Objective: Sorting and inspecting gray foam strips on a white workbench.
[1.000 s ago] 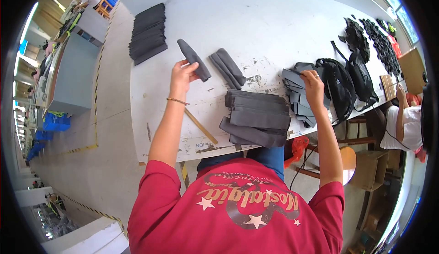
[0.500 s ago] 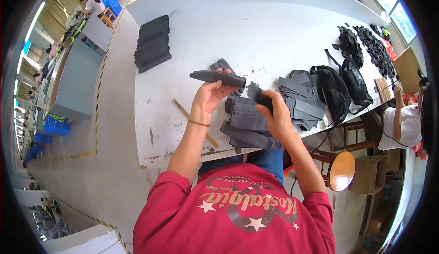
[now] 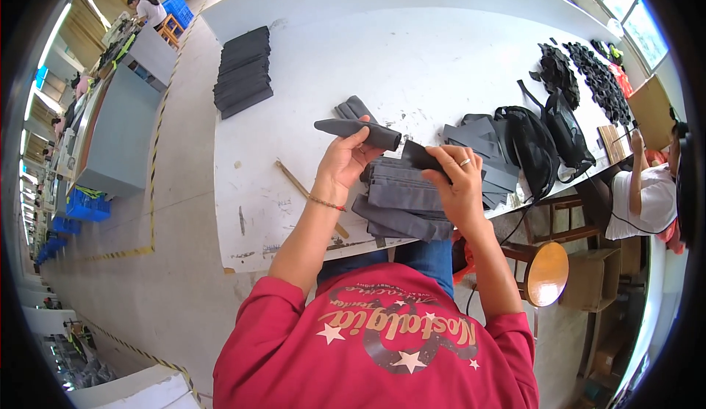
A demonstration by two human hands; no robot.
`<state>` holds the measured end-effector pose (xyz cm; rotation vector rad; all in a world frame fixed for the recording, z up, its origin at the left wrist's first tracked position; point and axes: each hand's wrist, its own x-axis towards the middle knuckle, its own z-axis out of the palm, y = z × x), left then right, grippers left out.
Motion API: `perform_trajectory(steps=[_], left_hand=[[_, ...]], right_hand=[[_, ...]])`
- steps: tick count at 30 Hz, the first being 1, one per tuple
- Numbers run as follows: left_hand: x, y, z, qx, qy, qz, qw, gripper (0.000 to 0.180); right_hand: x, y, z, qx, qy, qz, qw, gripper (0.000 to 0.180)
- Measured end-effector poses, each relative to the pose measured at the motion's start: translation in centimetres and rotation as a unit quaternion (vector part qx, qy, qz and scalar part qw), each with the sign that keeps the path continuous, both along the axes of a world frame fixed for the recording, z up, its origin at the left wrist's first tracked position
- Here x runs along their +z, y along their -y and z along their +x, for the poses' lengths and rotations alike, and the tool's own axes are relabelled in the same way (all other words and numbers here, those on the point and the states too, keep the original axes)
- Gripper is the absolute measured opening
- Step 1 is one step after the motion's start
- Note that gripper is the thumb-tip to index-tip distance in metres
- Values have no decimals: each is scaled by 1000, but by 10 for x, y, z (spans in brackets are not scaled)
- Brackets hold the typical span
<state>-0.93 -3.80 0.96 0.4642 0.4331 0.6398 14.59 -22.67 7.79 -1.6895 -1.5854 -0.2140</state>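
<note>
My left hand (image 3: 344, 162) is closed on a dark grey fabric sleeve (image 3: 379, 137), tapered at its left end, its open end facing right. Between the fingers and thumb of my right hand (image 3: 460, 188) is a flat black panel (image 3: 418, 156). The panel's tip is close to the sleeve's open end; a small gap shows between them. Below both hands lies a pile of folded dark fabric sleeves (image 3: 404, 194). Just beyond the left hand are a few rolled dark fabric pieces (image 3: 356, 107). Loose grey flat panels (image 3: 474, 138) fan out beyond my right hand.
A wooden stick (image 3: 303, 190) lies left of the pile on the white table (image 3: 257, 159). Far left is a neat dark fabric stack (image 3: 244, 70). Black bags (image 3: 528, 144) and small black pieces (image 3: 599, 78) lie right. A round stool (image 3: 548, 273) and a co-worker (image 3: 640, 203) are beyond.
The sleeve has moved slightly right, its open end now turned more into view. My right hand has shifted right and turned, and the black panel now points toward that opening.
</note>
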Motion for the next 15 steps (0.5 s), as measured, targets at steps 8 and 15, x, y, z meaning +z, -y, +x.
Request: perform_trajectory(steps=[8, 15], left_hand=[[5, 5, 4, -54, 26, 17, 998, 32], [21, 17, 4, -66, 41, 23, 997, 35]], right_hand=[[6, -7, 10, 18, 69, 15, 997, 26], [10, -13, 10, -7, 133, 41, 990, 25]])
